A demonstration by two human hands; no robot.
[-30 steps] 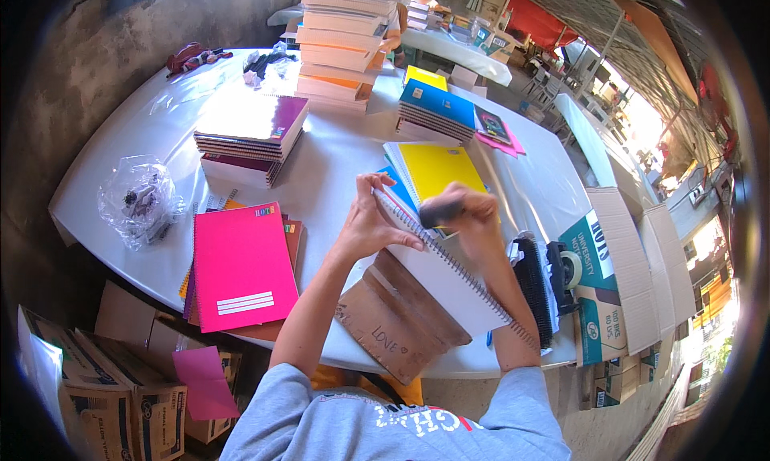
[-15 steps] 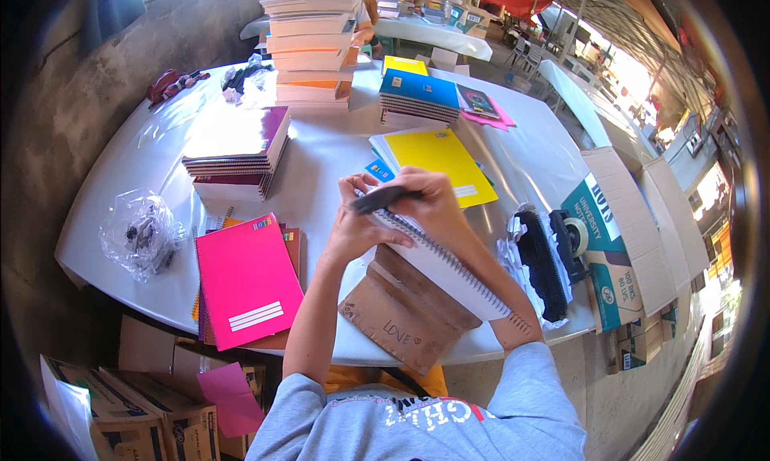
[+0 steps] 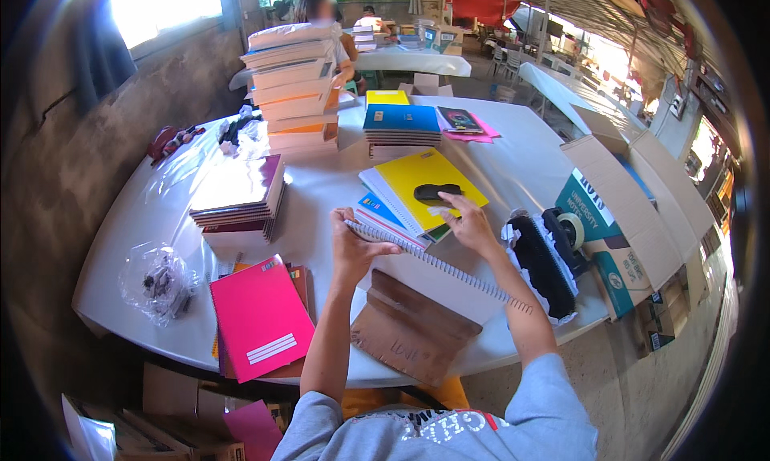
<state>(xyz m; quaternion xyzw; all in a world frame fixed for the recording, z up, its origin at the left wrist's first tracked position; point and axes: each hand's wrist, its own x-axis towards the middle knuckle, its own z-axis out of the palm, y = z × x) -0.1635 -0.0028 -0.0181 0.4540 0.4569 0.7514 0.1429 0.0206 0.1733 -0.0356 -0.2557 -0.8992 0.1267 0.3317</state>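
My left hand (image 3: 355, 248) is closed on the coil-bound end of a white-paged spiral notebook (image 3: 453, 278). The notebook slants down to the right, its coil along the upper edge and loose coil sticking out past the near end by my right forearm. A small black hand tool (image 3: 437, 193), of a kind I cannot make out, lies on a yellow notebook (image 3: 429, 168). Right beside it is my right hand (image 3: 472, 224), fingers apart; a fingertip may still touch the tool. Under the spiral notebook lies a brown cardboard piece (image 3: 413, 333) with handwriting.
Pink notebooks (image 3: 261, 317) and a purple stack (image 3: 237, 200) stand left, near a clear plastic bag (image 3: 158, 281). Behind are a blue stack (image 3: 401, 128) and a tall book pile (image 3: 293, 92). A black coil tray (image 3: 541, 264), tape dispenser (image 3: 565, 232) and carton (image 3: 597, 204) stand right.
My right hand has moved away from the notebook's coil end and set the black tool on the yellow notebook. My left hand still grips the spiral notebook. The view has tilted up.
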